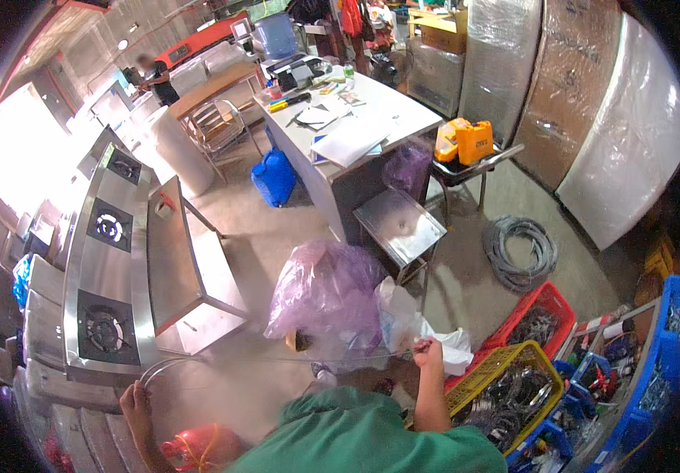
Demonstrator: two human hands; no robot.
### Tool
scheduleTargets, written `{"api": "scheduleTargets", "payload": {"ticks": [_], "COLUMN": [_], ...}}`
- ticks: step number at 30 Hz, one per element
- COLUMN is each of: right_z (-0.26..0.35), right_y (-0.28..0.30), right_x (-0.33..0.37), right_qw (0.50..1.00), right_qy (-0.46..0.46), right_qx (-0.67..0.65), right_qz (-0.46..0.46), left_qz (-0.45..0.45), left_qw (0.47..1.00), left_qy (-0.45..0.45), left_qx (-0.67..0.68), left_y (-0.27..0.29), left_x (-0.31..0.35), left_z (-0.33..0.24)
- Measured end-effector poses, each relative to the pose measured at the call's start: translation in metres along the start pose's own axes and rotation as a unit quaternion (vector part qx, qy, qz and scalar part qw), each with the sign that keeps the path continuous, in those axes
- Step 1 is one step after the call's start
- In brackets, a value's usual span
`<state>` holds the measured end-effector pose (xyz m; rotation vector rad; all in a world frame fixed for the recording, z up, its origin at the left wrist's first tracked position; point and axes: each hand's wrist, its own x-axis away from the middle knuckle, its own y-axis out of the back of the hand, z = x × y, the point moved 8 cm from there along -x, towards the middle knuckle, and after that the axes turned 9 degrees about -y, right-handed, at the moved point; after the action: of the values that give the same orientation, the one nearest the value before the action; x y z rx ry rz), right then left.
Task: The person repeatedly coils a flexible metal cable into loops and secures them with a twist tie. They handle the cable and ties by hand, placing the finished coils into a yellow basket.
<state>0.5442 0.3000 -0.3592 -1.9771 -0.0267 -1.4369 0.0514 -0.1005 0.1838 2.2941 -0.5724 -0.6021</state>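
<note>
A thin, pale wire or cable point(277, 360) stretches across in front of me from hand to hand; its exact kind is too fine to tell. My left hand point(136, 400), at the lower left beside the steel gas stove point(103, 244), is closed around its looped end. My right hand point(426, 352) pinches the other part, held out above white plastic wrapping point(454, 347). Behind the wire, a translucent purple plastic bag point(324, 292) stands on the floor.
A yellow basket point(541, 355) and a red basket point(553, 299) of metal parts are at right, near blue bins point(663, 347). A grey cable coil point(519, 254) lies on the floor. Ahead are a small metal stool point(399, 225) and white-topped desk point(403, 118). A red bag point(206, 447) sits below.
</note>
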Motion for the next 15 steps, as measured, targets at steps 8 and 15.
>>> {"api": "scheduleTargets", "payload": {"ticks": [8,15], "right_z": [-0.012,-0.222], "right_y": [-0.043,-0.218], "right_x": [0.112,0.299], "right_qw": [0.897,0.4], "right_qy": [0.249,0.368], "right_qx": [0.319,0.675], "right_qz": [-0.18,0.5], "left_qz": [0.288,0.398], "left_qw": [0.949,0.821], "left_qy": [-0.124,-0.405], "left_qx": [-0.02,-0.063], "left_y": [-0.089,-0.206], "left_x": [0.013,0.03], "left_z": [-0.115,-0.215]}}
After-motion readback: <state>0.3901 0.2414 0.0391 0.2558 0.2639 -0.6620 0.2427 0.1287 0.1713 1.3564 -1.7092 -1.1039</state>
